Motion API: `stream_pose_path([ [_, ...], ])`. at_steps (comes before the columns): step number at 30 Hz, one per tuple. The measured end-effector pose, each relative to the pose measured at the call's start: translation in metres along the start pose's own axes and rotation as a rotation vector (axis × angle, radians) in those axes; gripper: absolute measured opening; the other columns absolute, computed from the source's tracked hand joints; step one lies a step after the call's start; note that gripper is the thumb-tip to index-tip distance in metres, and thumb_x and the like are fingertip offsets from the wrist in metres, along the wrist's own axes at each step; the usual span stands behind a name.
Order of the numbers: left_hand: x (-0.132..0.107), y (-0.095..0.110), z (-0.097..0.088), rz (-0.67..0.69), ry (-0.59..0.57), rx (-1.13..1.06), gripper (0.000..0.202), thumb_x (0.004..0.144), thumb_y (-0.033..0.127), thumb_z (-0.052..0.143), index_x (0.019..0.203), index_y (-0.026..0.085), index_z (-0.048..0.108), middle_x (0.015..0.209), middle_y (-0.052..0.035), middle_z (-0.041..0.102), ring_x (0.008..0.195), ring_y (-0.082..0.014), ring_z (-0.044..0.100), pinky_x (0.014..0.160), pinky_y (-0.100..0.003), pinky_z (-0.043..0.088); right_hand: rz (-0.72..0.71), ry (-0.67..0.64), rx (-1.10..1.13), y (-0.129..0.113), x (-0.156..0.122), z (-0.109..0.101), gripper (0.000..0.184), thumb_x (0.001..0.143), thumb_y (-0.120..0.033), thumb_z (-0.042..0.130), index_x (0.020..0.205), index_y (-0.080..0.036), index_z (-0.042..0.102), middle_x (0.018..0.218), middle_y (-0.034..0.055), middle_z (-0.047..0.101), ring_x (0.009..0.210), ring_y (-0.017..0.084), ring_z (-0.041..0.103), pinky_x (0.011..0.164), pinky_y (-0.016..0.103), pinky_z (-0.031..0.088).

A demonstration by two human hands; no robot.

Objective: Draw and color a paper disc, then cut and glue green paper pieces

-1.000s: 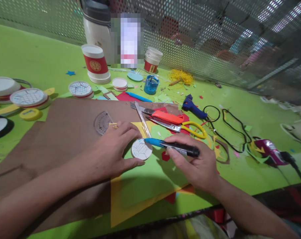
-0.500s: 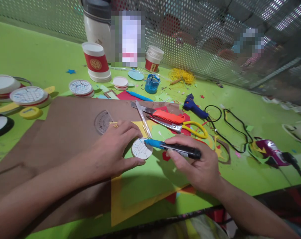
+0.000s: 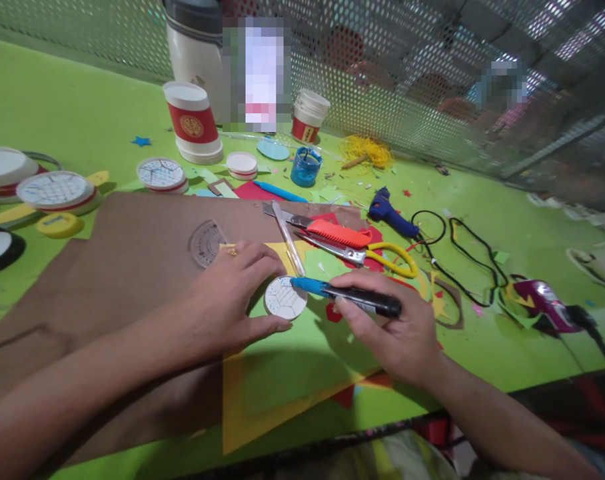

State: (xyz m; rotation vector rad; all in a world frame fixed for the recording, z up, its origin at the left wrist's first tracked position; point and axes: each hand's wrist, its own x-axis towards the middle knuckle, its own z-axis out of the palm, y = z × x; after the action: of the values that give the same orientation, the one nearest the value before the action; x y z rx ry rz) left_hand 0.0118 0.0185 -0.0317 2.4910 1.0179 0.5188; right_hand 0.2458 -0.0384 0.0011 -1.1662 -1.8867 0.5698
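A small round white disc [image 3: 285,302] lies on green paper [image 3: 302,373], with dark lines and blue marks on its top. My left hand [image 3: 232,290] holds it in place, thumb at its near edge and fingers curled along its far left side. Between the thumb and fingers of my right hand [image 3: 395,327] is a marker [image 3: 362,299] with a black barrel and blue front end. Its tip meets the disc near the upper right edge. A clear pen [image 3: 288,240] lies just behind the disc.
Behind my right hand lie scissors [image 3: 355,255], an orange box cutter [image 3: 338,232] and a blue glue gun [image 3: 390,213] with a black cord. A protractor [image 3: 206,243] rests on brown cardboard [image 3: 142,247]. Farther back stand a red-and-white paper cup [image 3: 192,123] and a blue paint jar [image 3: 306,168].
The marker and my right hand have shifted very slightly on the disc. More blue strokes seem to show on its middle. My left hand stays in place.
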Motion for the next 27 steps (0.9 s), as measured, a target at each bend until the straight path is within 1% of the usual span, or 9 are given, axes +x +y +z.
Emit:
stream_pose_path([
  [8, 0.0010, -0.0004, 0.0002, 0.009, 0.000, 0.009, 0.045, 0.077, 0.049, 0.069, 0.106, 0.016, 0.059, 0.114, -0.0139, 0.059, 0.103, -0.0323, 0.055, 0.088, -0.050, 0.044, 0.009, -0.003, 0.022, -0.0002, 0.0005, 0.0010, 0.020, 0.082, -0.010, 0.068, 0.100, -0.019, 0.068, 0.087, -0.0025, 0.072, 0.073, 0.009, 0.066, 0.070, 0.017, 0.054],
  [11, 0.0016, 0.0002, -0.0001, 0.004, 0.001, 0.011, 0.045, 0.077, 0.048, 0.070, 0.106, 0.016, 0.059, 0.113, -0.0138, 0.060, 0.103, -0.0322, 0.055, 0.088, -0.050, 0.044, 0.008, -0.025, 0.049, -0.0008, 0.0012, 0.0019, 0.021, 0.082, -0.010, 0.068, 0.101, -0.020, 0.068, 0.087, -0.0030, 0.072, 0.072, 0.008, 0.066, 0.070, 0.017, 0.054],
  [16, 0.0014, 0.0006, -0.0010, 0.023, 0.008, 0.007, 0.046, 0.077, 0.049, 0.070, 0.108, 0.016, 0.059, 0.111, -0.0135, 0.060, 0.102, -0.0320, 0.056, 0.087, -0.049, 0.044, 0.021, -0.045, 0.063, -0.0005, 0.0024, 0.0026, 0.021, 0.082, -0.010, 0.068, 0.101, -0.020, 0.068, 0.089, -0.0025, 0.072, 0.075, 0.009, 0.067, 0.072, 0.017, 0.055],
  [23, 0.0013, 0.0020, -0.0017, 0.003, 0.004, -0.004, 0.045, 0.078, 0.048, 0.069, 0.108, 0.017, 0.059, 0.113, -0.0134, 0.060, 0.103, -0.0319, 0.055, 0.089, -0.051, 0.043, 0.051, 0.024, 0.061, -0.0010, -0.0029, 0.0007, 0.022, 0.083, -0.010, 0.069, 0.103, -0.020, 0.068, 0.087, -0.0021, 0.073, 0.070, 0.009, 0.067, 0.070, 0.019, 0.055],
  [27, 0.0011, 0.0017, -0.0017, -0.003, 0.000, -0.007, 0.045, 0.078, 0.048, 0.069, 0.108, 0.017, 0.059, 0.113, -0.0130, 0.060, 0.103, -0.0317, 0.055, 0.089, -0.050, 0.044, 0.045, 0.030, 0.054, -0.0020, -0.0023, 0.0007, 0.020, 0.081, -0.009, 0.069, 0.099, -0.018, 0.069, 0.085, -0.0019, 0.073, 0.069, 0.009, 0.067, 0.069, 0.019, 0.055],
])
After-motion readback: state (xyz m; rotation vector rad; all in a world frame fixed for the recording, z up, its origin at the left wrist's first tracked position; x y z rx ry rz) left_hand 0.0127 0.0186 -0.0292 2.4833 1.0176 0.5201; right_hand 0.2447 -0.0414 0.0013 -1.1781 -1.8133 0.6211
